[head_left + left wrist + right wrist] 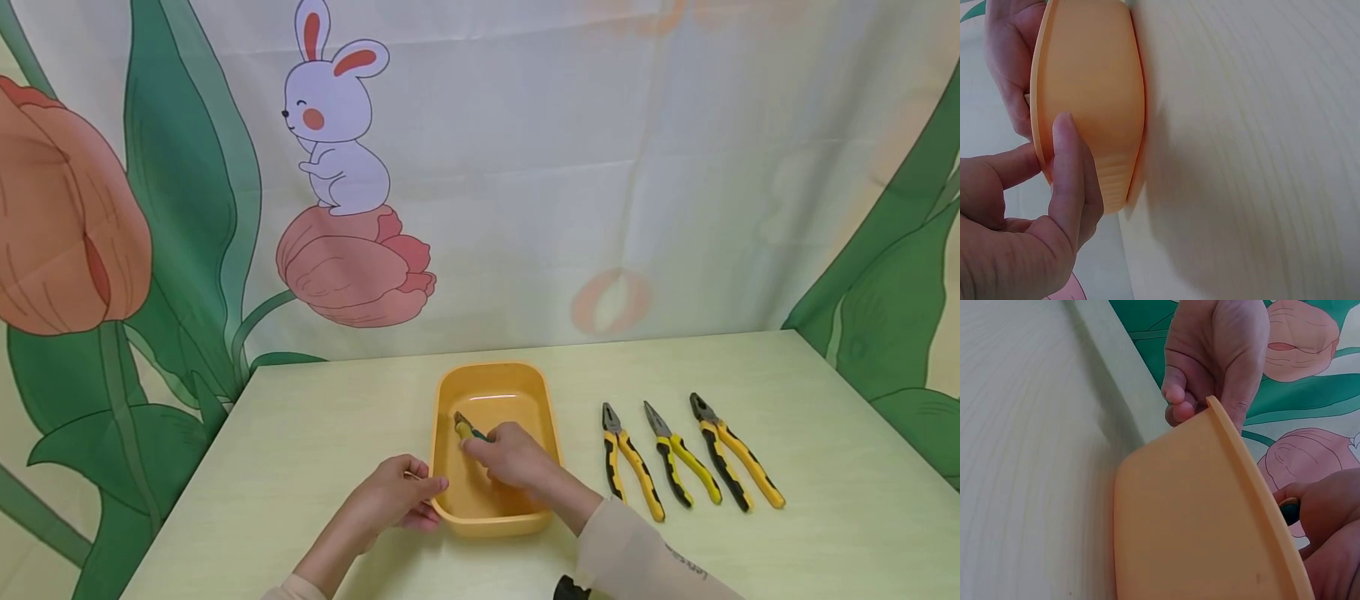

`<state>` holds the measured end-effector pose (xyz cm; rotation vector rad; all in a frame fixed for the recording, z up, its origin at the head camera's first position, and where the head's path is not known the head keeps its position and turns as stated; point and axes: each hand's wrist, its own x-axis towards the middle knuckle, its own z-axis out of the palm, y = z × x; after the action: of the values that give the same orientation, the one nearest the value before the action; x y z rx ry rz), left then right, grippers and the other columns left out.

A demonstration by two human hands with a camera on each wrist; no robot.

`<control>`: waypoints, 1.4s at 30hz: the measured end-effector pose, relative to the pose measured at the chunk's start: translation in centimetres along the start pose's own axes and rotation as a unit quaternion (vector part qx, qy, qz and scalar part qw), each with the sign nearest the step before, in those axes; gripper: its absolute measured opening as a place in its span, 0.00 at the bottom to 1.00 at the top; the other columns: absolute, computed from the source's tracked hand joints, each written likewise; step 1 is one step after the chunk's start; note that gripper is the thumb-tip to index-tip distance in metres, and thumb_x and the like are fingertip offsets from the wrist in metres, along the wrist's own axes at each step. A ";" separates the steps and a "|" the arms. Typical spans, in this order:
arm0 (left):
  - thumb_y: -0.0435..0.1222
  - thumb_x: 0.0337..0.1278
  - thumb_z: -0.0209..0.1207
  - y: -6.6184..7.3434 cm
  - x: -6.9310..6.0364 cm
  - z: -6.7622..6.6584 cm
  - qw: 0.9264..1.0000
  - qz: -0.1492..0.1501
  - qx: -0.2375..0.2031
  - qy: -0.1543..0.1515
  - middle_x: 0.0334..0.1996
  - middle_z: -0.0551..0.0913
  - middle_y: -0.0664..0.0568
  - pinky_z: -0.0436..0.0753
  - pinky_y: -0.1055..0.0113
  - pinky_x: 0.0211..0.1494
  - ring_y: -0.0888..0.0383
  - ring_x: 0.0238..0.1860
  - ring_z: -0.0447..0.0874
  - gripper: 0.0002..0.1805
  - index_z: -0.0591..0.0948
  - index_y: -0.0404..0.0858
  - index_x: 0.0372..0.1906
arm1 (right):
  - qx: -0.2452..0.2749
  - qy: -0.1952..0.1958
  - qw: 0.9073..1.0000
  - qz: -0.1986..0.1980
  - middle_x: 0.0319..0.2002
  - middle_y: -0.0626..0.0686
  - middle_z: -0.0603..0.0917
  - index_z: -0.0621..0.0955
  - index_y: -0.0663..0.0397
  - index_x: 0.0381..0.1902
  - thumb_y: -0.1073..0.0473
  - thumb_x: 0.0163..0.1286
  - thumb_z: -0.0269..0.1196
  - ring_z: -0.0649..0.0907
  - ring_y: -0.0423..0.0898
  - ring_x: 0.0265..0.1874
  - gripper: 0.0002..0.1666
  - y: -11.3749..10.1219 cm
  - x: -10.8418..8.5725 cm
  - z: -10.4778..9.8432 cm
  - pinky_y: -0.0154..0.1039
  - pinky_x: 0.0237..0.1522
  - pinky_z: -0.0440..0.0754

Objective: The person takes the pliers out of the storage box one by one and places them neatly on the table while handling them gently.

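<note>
A yellow plastic bin (495,527) sits on the table. My left hand (393,498) pinches its near left corner, with the thumb at the rim and fingers against the outer wall (1094,75). Inside the bin, my right hand (517,457) grips a pair of pliers (464,427) by yellow and dark green handles. Their grey head points to the far left, and the hand covers most of the handles. In the right wrist view, a dark green handle end (1290,512) shows beyond the bin wall (1179,519).
Right of the bin lie three pliers with yellow and black handles: one pair (630,458) nearest, long-nose pliers (678,454) in the middle, another pair (735,450) farthest right. A black object (570,588) shows at the bottom edge. A printed curtain (510,208) hangs behind the table.
</note>
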<state>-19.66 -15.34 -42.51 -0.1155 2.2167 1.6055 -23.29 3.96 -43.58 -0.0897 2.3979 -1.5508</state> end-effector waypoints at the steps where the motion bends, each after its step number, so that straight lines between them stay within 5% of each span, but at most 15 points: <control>1: 0.33 0.72 0.62 0.0 0.0 0.0 1.000 -0.001 0.000 0.001 0.29 0.82 0.42 0.90 0.63 0.32 0.55 0.25 0.84 0.13 0.71 0.30 0.45 | -0.001 0.001 1.000 0.000 0.14 0.47 0.70 0.71 0.51 0.20 0.48 0.73 0.63 0.64 0.40 0.14 0.24 0.0 0.0 0.0 0.31 0.16 0.56; 42: 0.34 0.72 0.62 0.1 -0.2 -0.1 1.000 0.004 0.004 -0.008 0.30 0.83 0.42 0.90 0.64 0.33 0.56 0.25 0.84 0.14 0.71 0.29 0.48 | 0.039 -0.017 0.999 0.012 0.16 0.52 0.76 0.74 0.55 0.16 0.48 0.77 0.61 0.67 0.41 0.14 0.29 -0.6 0.4 -0.9 0.31 0.17 0.58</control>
<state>-19.53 -15.47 -42.32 -0.0917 2.2141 1.5956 -23.96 4.45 -42.76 -0.0702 2.3015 -1.6165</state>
